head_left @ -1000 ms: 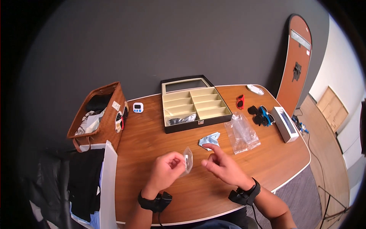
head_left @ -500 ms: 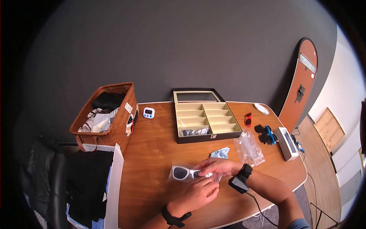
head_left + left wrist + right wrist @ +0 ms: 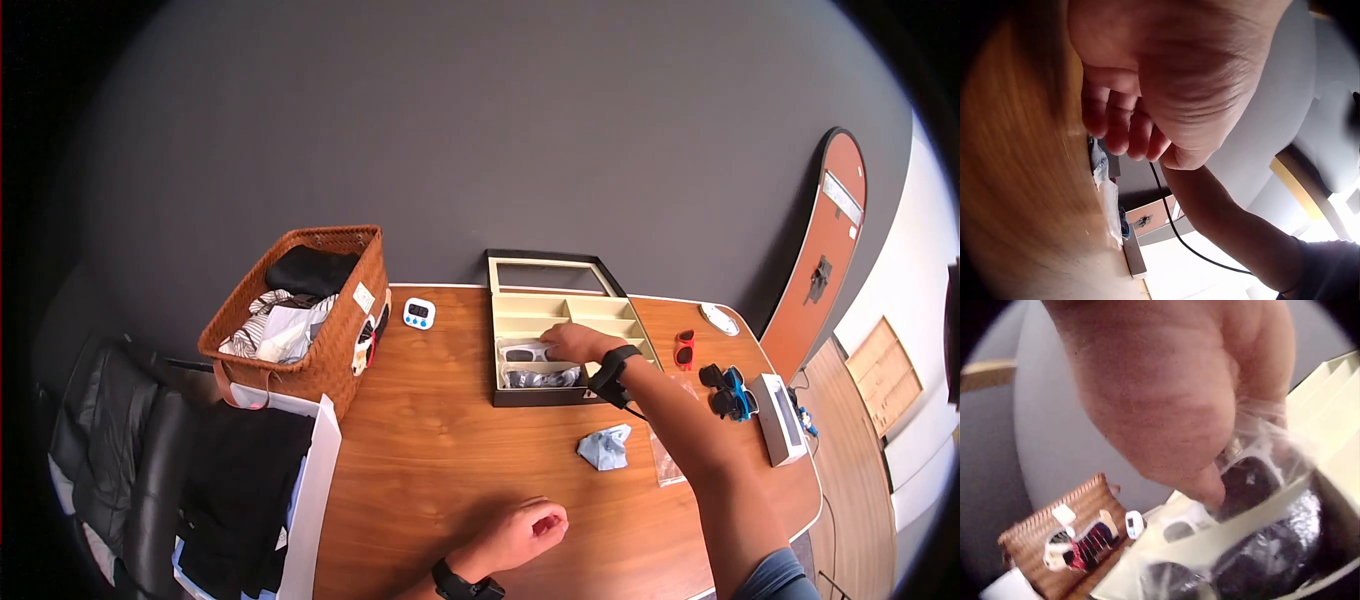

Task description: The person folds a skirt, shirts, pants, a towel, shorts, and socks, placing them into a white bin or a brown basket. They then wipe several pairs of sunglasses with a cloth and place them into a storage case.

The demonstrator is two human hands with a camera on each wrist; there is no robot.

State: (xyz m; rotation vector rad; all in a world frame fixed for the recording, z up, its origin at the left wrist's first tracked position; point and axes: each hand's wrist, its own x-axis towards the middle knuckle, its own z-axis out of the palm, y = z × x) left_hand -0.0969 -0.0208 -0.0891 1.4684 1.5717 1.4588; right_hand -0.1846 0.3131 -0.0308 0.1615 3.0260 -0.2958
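My right hand (image 3: 578,343) reaches into the open display case (image 3: 535,398) and pinches white-framed sunglasses (image 3: 522,353) in a clear plastic bag. They lie in a left-hand compartment, just behind the front one, which holds dark bagged sunglasses (image 3: 540,378). In the right wrist view, my thumb lies against the bagged white sunglasses (image 3: 1249,484), above the divider; the other fingers are mostly hidden. My left hand (image 3: 522,535) hangs loosely curled over the near part of the table, with nothing seen in it. Beyond it lies a crumpled light-blue cloth (image 3: 604,448).
Red sunglasses (image 3: 684,350), black and blue sunglasses (image 3: 733,393) and a white box (image 3: 778,420) are at the right. Under my right forearm is a clear bag (image 3: 667,462). A white timer (image 3: 419,314) and a wicker basket (image 3: 375,275) stand at the left.
The bagged white sunglasses have moved from in front of me forward into the case, carried by my right hand. My left hand has let go of the bag and stayed near the table's front.
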